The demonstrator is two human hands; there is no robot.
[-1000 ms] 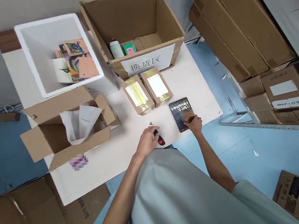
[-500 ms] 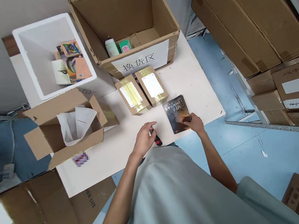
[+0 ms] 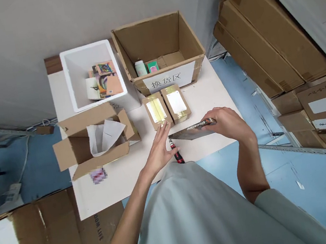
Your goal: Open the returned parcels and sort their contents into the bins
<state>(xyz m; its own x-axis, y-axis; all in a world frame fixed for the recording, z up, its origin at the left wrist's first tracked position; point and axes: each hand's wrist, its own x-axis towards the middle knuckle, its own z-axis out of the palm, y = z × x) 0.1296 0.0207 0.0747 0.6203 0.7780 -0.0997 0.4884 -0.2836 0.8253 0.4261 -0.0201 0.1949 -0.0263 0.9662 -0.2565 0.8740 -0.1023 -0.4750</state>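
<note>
My right hand grips a dark-covered book by its right end, fingers closed round it. The book is lifted and tilted, so mostly its edge faces me. My left hand is open with fingers stretched out, close to the book's left end; whether its fingers touch the book I cannot tell. Under the left thumb lies a red-and-black-handled tool with a metal end, partly hidden. Two small taped cartons, a left one and a right one, stand side by side just beyond the hands.
On the white table stand an open carton with white paper, a foam box of booklets, and a large labelled carton holding small boxes. A blurred purple item lies front left. Shelved cartons rise at right.
My right hand has raised the book off the table and tilted it onto its edge. My left hand has opened out towards it. The camera view has shifted, showing more wall.
</note>
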